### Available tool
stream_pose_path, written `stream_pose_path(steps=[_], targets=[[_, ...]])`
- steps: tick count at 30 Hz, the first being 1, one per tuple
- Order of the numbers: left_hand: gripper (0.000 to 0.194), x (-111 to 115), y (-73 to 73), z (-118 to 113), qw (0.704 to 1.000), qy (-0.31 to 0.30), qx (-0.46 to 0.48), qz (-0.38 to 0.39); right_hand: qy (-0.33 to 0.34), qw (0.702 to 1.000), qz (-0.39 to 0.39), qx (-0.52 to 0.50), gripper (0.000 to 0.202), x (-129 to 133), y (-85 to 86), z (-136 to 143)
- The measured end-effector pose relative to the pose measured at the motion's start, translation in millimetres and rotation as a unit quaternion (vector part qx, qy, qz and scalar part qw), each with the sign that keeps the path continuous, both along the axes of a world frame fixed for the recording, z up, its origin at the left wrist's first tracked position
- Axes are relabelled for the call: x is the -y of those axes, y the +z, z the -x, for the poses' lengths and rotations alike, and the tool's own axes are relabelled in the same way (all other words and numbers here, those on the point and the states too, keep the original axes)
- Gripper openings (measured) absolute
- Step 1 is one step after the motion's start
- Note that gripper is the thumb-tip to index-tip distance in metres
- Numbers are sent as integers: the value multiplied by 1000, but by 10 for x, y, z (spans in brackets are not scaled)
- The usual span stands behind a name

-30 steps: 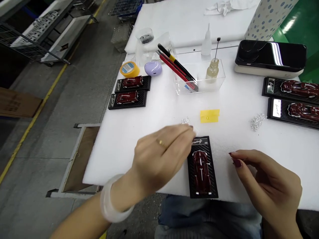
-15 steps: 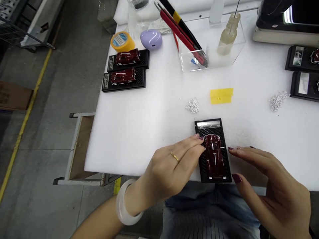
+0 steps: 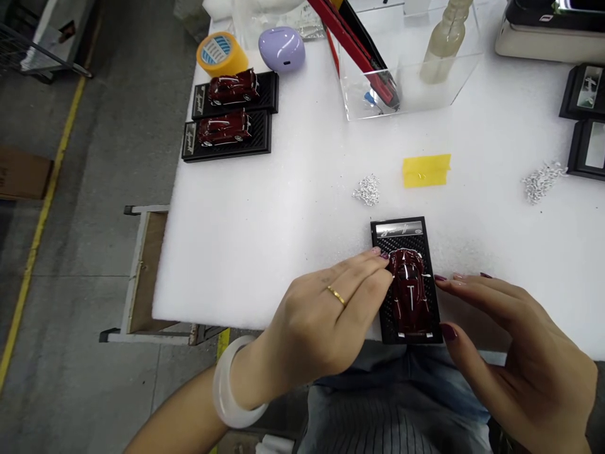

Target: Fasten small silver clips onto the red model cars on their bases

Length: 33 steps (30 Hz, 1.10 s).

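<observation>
A dark red model car (image 3: 410, 296) sits on a black display base (image 3: 387, 318) near the table's front edge, its nameplate at the far end. My left hand (image 3: 331, 309) lies at the car's left side, fingers pressed together and fingertips against the car's front left. Its thumb is hidden beneath, and anything pinched there is too small to make out. On the other side, my right hand (image 3: 520, 353) is open, thumb and fingers apart, with the tips at the base's right edge. A small pale part sticks out from the car's right side.
Small silvery pieces lie in a pile (image 3: 367, 190) and a second pile (image 3: 542, 183), with yellow tape (image 3: 426, 170) between them. Two mounted red cars (image 3: 224, 128) stand left, near a tape roll (image 3: 221, 53) and purple case (image 3: 282, 49). A clear tray (image 3: 354, 104) holds cutters and a bottle (image 3: 444, 47).
The view has shifted slightly, so the table items appear higher and more spread. Both hands keep nearly the same places around the car and base.
</observation>
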<state>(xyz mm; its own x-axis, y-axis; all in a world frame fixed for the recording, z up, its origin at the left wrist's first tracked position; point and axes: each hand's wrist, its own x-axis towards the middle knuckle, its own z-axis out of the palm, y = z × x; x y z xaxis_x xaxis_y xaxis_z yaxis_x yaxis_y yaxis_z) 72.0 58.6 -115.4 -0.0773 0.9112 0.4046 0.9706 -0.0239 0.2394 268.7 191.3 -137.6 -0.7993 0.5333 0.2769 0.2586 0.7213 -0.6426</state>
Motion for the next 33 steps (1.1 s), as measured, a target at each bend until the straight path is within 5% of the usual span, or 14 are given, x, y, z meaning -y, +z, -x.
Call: stream_pose_path(steps=[33], targets=[[24,21,-79,85,1000,2,16,-17,18,999,-32,7,36,-13,-7,8]])
